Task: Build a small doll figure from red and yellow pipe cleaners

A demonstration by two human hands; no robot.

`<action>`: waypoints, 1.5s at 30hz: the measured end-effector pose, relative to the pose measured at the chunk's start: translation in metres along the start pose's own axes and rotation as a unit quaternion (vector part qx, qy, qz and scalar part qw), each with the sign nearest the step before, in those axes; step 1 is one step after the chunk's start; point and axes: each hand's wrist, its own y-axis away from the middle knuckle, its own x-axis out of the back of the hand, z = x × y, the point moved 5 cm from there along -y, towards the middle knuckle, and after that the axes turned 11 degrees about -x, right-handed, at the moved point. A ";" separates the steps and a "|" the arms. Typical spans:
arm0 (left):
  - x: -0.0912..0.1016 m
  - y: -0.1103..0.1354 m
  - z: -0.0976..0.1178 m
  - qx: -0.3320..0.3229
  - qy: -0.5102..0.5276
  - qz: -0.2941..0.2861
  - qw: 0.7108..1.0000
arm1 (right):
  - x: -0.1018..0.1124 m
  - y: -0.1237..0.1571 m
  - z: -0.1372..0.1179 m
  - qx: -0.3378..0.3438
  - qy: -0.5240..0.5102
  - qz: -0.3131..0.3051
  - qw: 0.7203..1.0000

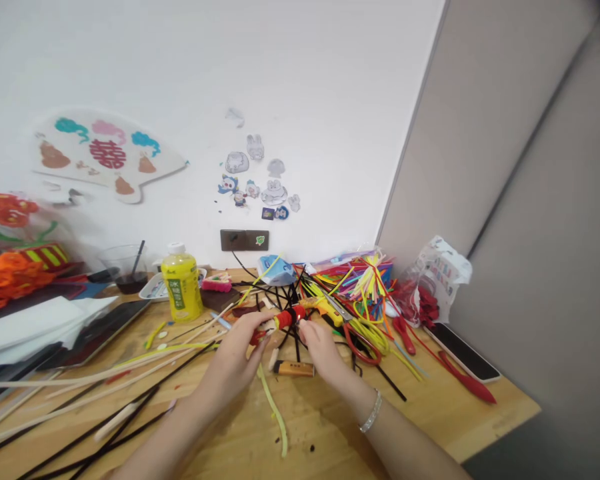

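My left hand (240,348) is closed around the left end of a small craft piece wrapped in red, yellow and black fuzzy bands (286,317). The piece is raised a little above the table and tilted, its right end higher. At that right end, the fingers of my right hand (323,352) are bent and pressed together against it. Whether they pinch a loose strand is too small to make out. Below, between the hands, lies an orange lighter-like block (294,368). A pale yellow pipe cleaner (274,413) runs toward me.
Behind my hands are black pipe cleaners (296,347), scissors blades (336,303) and a heap of coloured pipe cleaners (370,280). A yellow drink bottle (181,283) and a plastic cup (130,270) stand at the back left. A phone (463,351) lies near the right edge.
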 end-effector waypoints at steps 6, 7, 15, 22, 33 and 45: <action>0.003 0.000 -0.017 0.131 0.159 0.097 0.974 | 0.017 0.000 -0.009 0.022 -0.103 0.066 0.992; 0.004 0.000 -0.020 0.158 0.198 0.119 0.960 | 0.019 0.000 -0.010 0.019 -0.125 0.071 0.989; 0.006 0.002 -0.029 0.328 0.357 0.172 0.858 | 0.014 0.003 -0.023 0.018 -0.205 -0.029 0.978; -0.005 0.009 -0.037 0.396 0.495 0.227 0.739 | 0.012 0.009 -0.026 0.077 -0.244 -0.068 0.964; -0.006 0.012 -0.044 0.404 0.502 0.223 0.732 | 0.018 0.019 -0.039 0.110 -0.034 -0.033 0.993; -0.002 0.011 -0.044 0.408 0.479 0.223 0.745 | 0.018 0.021 -0.040 0.105 0.062 0.020 0.992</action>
